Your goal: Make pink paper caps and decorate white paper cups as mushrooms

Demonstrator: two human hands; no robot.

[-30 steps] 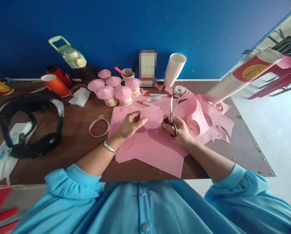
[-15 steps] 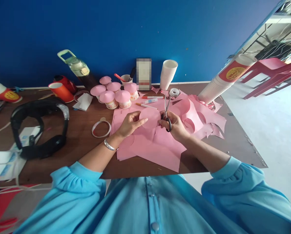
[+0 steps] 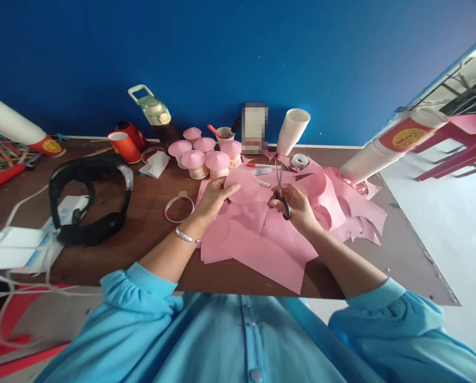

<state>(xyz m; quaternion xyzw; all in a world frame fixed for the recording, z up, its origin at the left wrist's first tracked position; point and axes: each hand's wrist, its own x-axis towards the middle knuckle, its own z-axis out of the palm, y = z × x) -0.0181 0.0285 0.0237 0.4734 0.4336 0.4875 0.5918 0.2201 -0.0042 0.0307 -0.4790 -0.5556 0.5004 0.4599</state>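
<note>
Between thumb and fingers, my left hand (image 3: 214,201) pinches a round pink paper disc (image 3: 244,187) by its left edge. My right hand (image 3: 296,207) grips a pair of scissors (image 3: 279,181) by the black handles, blades pointing up and away from me. A gap separates the scissors from the disc. Beneath both hands lie overlapping sheets of pink paper (image 3: 257,244). Pink offcuts (image 3: 353,210) with curved cut edges are heaped to the right. Behind my left hand stand several small paper cups with pink cone tops (image 3: 218,161).
Tall stacks of paper cups (image 3: 292,133) stand at the back and right (image 3: 397,141). A tape roll (image 3: 179,209), black headband device (image 3: 90,236), bottle (image 3: 156,114), orange cup (image 3: 124,147) and white cables occupy the left. Markers (image 3: 260,165) and white tape (image 3: 300,160) lie behind the paper.
My right hand with the scissors has moved away from the disc, which my left hand alone now holds. The whole view has shifted, so the table things appear farther right.
</note>
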